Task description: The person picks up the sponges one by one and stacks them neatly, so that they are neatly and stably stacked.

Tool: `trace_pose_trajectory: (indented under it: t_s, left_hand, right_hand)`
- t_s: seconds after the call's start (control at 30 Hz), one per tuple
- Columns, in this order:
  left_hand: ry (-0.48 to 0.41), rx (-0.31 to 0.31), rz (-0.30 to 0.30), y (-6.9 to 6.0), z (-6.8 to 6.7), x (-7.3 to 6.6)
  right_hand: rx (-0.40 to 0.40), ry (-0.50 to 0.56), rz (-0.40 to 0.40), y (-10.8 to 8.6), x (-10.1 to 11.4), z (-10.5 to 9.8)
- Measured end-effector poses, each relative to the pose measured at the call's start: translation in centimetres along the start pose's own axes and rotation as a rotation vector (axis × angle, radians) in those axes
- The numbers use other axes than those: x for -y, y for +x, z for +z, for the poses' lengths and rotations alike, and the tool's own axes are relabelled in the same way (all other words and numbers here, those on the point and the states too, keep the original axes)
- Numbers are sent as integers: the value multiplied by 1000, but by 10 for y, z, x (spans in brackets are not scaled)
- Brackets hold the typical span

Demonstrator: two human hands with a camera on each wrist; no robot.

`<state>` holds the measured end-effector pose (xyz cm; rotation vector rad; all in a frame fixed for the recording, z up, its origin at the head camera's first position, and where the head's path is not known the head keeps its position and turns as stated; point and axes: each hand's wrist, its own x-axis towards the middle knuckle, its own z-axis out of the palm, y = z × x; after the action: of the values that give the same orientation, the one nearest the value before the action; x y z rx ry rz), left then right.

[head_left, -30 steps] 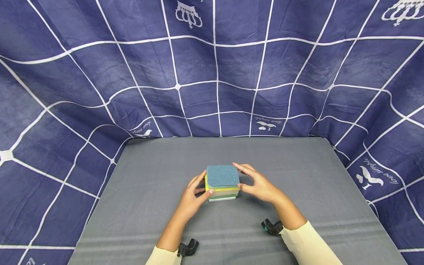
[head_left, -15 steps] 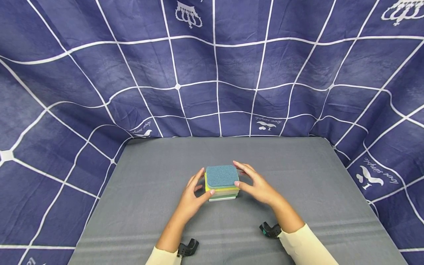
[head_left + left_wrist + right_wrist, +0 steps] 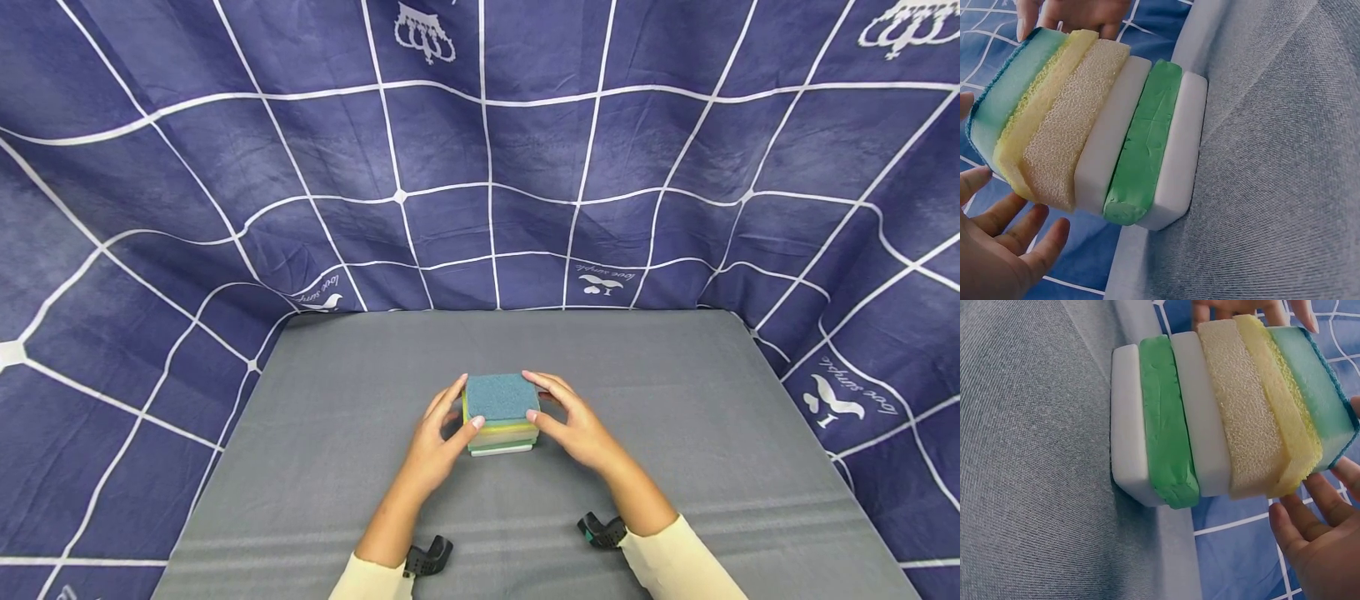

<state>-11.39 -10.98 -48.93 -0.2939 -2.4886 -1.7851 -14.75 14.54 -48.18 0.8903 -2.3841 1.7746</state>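
Note:
A stack of blocks and sponges stands on the grey surface between both hands. On top lies a teal sponge (image 3: 501,396) with a darker scouring face up. Below it come a yellow sponge (image 3: 1038,109), a beige porous sponge (image 3: 1079,115), a white block (image 3: 1110,137), a green clay-like block (image 3: 1146,140) and another white block (image 3: 1130,425). My left hand (image 3: 435,442) touches the left corners of the top sponge with thumb and forefinger. At its right corners, my right hand (image 3: 585,429) does likewise. The other fingers are spread loosely beside the stack.
The grey cloth-covered table (image 3: 360,358) stretches around the stack. Blue curtain (image 3: 442,158) with white grid lines encloses the back and both sides. Black wrist devices (image 3: 602,531) sit at both cream sleeves (image 3: 678,558).
My right hand has shifted slightly left and inward. The left thumb and forefinger have moved up to the top sponge's corners. The stack stays in nearly the same place.

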Motion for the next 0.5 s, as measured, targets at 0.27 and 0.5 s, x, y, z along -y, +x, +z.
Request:
trace_pose_trajectory:
  t_s: [0.27, 0.5]
  left_hand:
    - [-7, -16, 34, 1, 1, 0]
    - [-51, -29, 45, 1, 2, 1]
  right_hand:
    - [3, 4, 18, 1, 0, 0]
    - [2, 10, 31, 1, 1, 1]
